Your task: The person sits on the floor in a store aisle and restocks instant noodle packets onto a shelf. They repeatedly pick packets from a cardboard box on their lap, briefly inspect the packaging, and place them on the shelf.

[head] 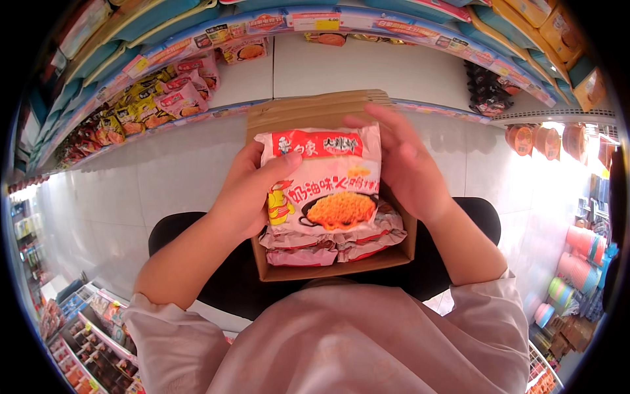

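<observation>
My left hand (258, 184) grips a pink and red packet of instant noodles (325, 172) by its left side, thumb on the front. At the packet's right edge is my right hand (406, 162), blurred, its fingers apart and raised; whether it touches the packet I cannot tell. Beneath the packet, a cardboard box (339, 273) rests on my lap with its far flap up. More pink noodle packets (301, 256) lie inside it, partly hidden by the held one.
Ahead runs a white shelf (369, 74) with yellow and pink noodle packets (182, 101) at the left and dark packets (487, 91) at the right. An upper shelf edge with price tags (315, 22) curves above. Stacked plastic tubs (583, 258) stand at the right.
</observation>
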Demonstrator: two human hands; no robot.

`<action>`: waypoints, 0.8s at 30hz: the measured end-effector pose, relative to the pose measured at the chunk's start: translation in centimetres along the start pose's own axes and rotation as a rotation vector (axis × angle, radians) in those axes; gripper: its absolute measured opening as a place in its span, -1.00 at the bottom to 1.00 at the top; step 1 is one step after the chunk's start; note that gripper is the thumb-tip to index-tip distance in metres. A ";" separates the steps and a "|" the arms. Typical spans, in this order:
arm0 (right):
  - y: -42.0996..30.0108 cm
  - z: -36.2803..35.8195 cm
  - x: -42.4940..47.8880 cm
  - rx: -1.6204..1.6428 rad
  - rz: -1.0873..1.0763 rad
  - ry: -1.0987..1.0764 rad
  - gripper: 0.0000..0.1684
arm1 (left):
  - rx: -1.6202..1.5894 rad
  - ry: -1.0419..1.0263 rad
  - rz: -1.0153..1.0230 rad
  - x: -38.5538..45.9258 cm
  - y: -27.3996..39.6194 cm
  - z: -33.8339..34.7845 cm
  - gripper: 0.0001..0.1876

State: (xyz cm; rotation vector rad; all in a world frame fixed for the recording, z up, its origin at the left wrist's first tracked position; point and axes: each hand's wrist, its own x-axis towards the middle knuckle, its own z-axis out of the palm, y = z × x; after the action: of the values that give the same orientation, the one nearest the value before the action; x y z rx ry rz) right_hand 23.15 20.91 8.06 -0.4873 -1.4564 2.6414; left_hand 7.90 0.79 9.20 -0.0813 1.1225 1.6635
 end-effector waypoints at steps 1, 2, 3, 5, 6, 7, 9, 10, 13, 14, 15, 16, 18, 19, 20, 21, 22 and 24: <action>0.4 0.0 -0.1 -0.039 0.032 -0.013 0.04 | -0.016 0.013 0.000 0.2 -0.1 0.0 -0.61; 1.0 -0.2 -0.2 -0.078 0.063 -0.027 0.02 | -0.031 0.026 0.001 0.3 -0.2 0.1 -0.61; 1.3 0.0 -0.3 -0.117 0.093 -0.039 -0.01 | -0.035 0.031 -0.014 0.2 -0.2 0.1 -0.60; 1.1 0.8 -0.2 -0.051 0.134 -0.027 0.08 | -0.043 0.043 -0.044 0.1 -0.4 0.2 -0.58; 1.0 0.9 0.0 -0.025 0.160 -0.003 0.18 | -0.050 0.040 -0.036 0.0 -0.4 0.2 -0.57; 0.9 0.9 0.2 0.001 0.185 0.020 0.28 | -0.057 0.037 -0.028 -0.1 -0.3 0.4 -0.57; 0.5 0.2 0.3 0.034 0.255 0.005 0.27 | -0.066 0.032 -0.017 -0.1 -0.2 0.3 -0.56; 0.3 0.0 0.3 0.050 0.290 -0.004 0.26 | -0.068 0.030 -0.014 0.0 -0.1 0.1 -0.56; 0.6 -0.1 0.2 0.100 0.288 -0.066 0.12 | -0.072 0.017 -0.034 0.3 0.0 -0.2 -0.52; 0.7 0.3 0.1 0.093 0.287 -0.024 0.07 | -0.072 0.012 -0.046 0.3 -0.1 -0.2 -0.50; 0.9 1.0 -0.1 0.086 0.285 0.018 0.03 | -0.070 0.003 -0.044 0.3 -0.3 -0.2 -0.49; 1.1 1.6 -0.2 0.080 0.282 0.060 -0.01 | -0.068 -0.006 -0.043 0.3 -0.4 -0.1 -0.47; 1.1 2.5 -0.1 0.032 0.270 0.133 -0.20 | -0.070 -0.042 -0.037 0.3 -0.7 -0.3 -0.43; 1.1 2.6 -0.1 0.008 0.263 0.170 -0.28 | -0.074 -0.069 -0.032 0.4 -0.7 -0.4 -0.41; 1.2 2.3 0.0 0.052 0.273 0.171 -0.27 | -0.078 -0.096 -0.028 0.4 -0.8 -0.5 -0.38; 1.4 1.6 0.2 0.095 0.281 0.173 -0.27 | -0.068 -0.126 -0.013 0.3 -0.6 -0.4 -0.33; 1.3 1.1 0.4 0.139 0.289 0.175 -0.27 | -0.057 -0.157 0.001 0.0 -0.3 -0.2 -0.29; 0.7 0.7 0.3 0.214 0.261 0.187 -0.30 | -0.001 -0.201 0.090 -0.1 -0.2 -0.3 -0.24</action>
State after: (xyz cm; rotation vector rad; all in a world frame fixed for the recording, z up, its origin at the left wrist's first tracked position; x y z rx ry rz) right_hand 22.71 20.01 7.77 -0.9286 -1.1090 2.8082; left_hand 7.96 0.51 8.92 0.1351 0.9856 1.7098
